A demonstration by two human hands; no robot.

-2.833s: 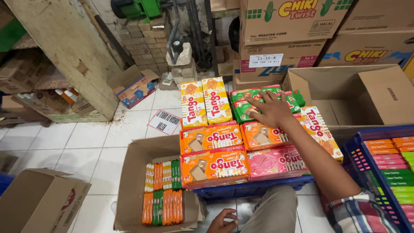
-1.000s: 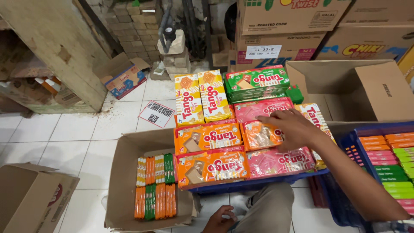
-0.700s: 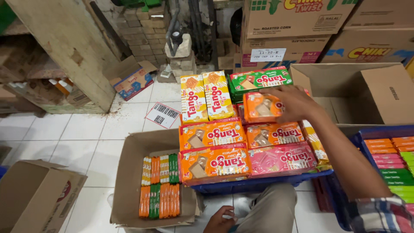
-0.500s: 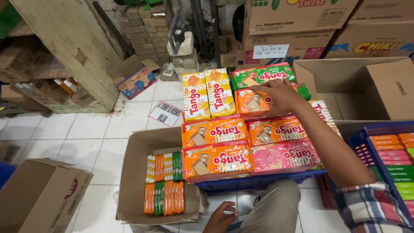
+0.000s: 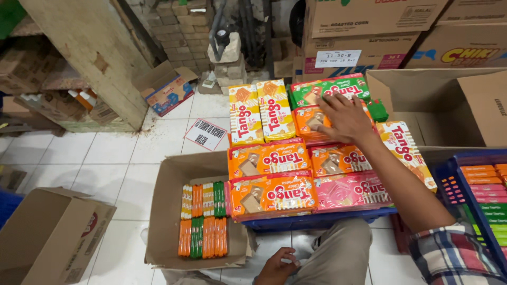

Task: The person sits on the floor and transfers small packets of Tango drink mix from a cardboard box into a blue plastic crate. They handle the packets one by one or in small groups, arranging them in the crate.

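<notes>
Glossy foil wafer packs, flat rectangles, are stacked in rows on a blue plastic crate. The right hand is laid palm-down, fingers spread wide and flat, on an orange wafer pack in the middle row; nothing is gripped. That pack is bordered by a green pack behind, two upright yellow packs to its left and an orange-and-pink row in front. The forearm is stretched diagonally across the stack, plaid sleeve at lower right. The left hand is rested by the knee, fingers loosely curled, holding nothing visible. An open cardboard box of slim orange and green bars is butted against the crate's left edge. White floor tiles are seen left of it.
</notes>
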